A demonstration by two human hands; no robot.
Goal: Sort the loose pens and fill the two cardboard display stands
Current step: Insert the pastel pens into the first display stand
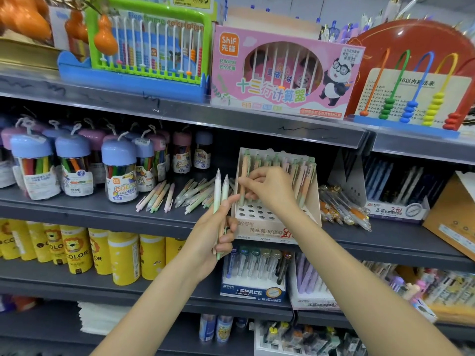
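Left hand (215, 233) grips two pens (221, 194); right hand (267, 190) pinches a stand pen (243, 183), fingertips partly hidden.

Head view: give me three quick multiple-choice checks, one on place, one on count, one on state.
1. The loose pastel pens lie: A) on the shelf left of the beige cardboard display stand B) inside the stand C) on the top shelf.
2. Pens held in the left hand: A) none B) two C) five.
3. The stand's front holes are: A) full B) covered C) empty.

Answers: 1 A, they lie flat beside the stand. 2 B, two tips stand up from its grip. 3 C, open holes show while the right hand pinches a peach and green pen.
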